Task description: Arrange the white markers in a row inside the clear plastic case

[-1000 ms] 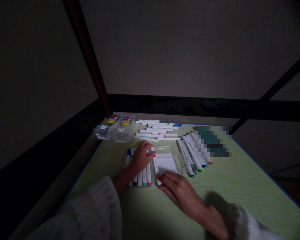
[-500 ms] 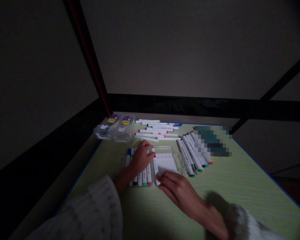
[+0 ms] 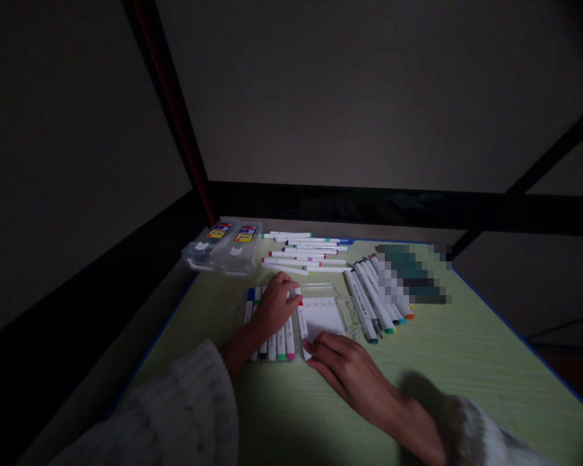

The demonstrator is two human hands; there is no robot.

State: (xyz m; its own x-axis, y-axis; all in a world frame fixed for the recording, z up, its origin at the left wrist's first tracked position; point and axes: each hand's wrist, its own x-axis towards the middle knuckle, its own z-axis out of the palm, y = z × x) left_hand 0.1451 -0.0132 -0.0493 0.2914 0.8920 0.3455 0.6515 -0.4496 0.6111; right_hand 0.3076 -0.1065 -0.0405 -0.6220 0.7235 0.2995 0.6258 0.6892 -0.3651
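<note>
A clear plastic marker case lies open on the table in front of me. Several markers with coloured ends stand side by side in its left part. In its right part, a white tray shows beside a single white marker with a red band. My left hand reaches over the row of markers, its fingers curled closed at the far end of that single marker. At the near end, my right hand closes its fingertips on the same marker. The left palm hides part of the row.
Two clear lidded cases sit at the back left. Thin white pens are scattered along the back. A pile of thicker markers lies to the right, beside a pixelated dark object. The pale green table has a blue edge.
</note>
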